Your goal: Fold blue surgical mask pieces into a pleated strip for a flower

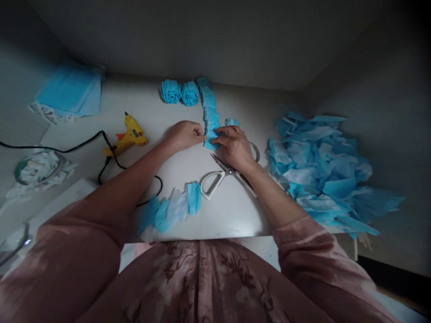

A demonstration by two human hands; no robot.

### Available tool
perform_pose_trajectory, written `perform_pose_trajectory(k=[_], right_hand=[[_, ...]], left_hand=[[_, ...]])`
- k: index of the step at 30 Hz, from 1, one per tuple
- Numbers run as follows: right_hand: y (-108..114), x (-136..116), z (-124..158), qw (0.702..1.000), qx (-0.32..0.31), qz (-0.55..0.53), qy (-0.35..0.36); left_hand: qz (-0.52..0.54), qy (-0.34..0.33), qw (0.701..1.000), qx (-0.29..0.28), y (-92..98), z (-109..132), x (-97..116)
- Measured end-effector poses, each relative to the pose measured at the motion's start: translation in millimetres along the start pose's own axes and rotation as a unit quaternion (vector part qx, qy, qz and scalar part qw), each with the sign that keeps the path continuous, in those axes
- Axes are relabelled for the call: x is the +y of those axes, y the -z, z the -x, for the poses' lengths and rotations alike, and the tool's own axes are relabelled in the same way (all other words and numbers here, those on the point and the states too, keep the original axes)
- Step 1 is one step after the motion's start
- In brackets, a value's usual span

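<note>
A long pleated strip of blue mask fabric runs from the back of the table toward me. At its near end my left hand is closed, its fingertips pinching the left edge. From the other side, the bent fingers and thumb of my right hand grip the strip's right edge. A pair of scissors with white handles lies partly open under my right wrist. Two rolled blue fabric roses sit left of the strip's far end. Just behind my right hand lies a small blue piece.
A yellow glue gun with a black cord lies left of my left hand. Stacked blue masks are at the back left, white scraps below. Cut fabric pieces lie near the front edge; a big blue heap is at right.
</note>
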State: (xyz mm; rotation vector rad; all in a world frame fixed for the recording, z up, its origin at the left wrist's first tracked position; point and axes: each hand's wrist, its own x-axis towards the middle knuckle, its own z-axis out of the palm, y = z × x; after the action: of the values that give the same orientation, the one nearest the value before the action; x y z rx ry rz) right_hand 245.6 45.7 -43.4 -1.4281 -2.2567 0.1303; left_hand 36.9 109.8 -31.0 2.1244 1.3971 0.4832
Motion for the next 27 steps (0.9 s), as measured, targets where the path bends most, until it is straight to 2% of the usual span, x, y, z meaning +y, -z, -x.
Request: perform_pose_trajectory(k=[8,14,19,23,27], right_hand=[[2.0,0.4,0.7,1.0,0.01,-0.005,-0.014],[11.1,15.9,2.9,0.986,0.137,-0.03,-0.095],[29.1,35.8,1.6,0.972,0.185,-0.003,-0.146],[36.4,45.0,0.6,0.968,0.176,0.03,-0.178],[30.1,55.0,-5.8,0.973,0.123,0.048,-0.189]], left_hand=[[-0.045,-0.03,0.998,0.015,-7.7,1.1,0.3],[-0.054,-0.027,0.998,0.02,-7.6,0.1,-1.9],[-0.001,-0.032,0.999,0.01,-4.5,-3.9,-8.6],[0.011,-0.038,0.999,0.009,-3.5,-8.5,-13.5],[0.021,-0.03,0.999,-0.01,-0.3,-8.6,-10.3]])
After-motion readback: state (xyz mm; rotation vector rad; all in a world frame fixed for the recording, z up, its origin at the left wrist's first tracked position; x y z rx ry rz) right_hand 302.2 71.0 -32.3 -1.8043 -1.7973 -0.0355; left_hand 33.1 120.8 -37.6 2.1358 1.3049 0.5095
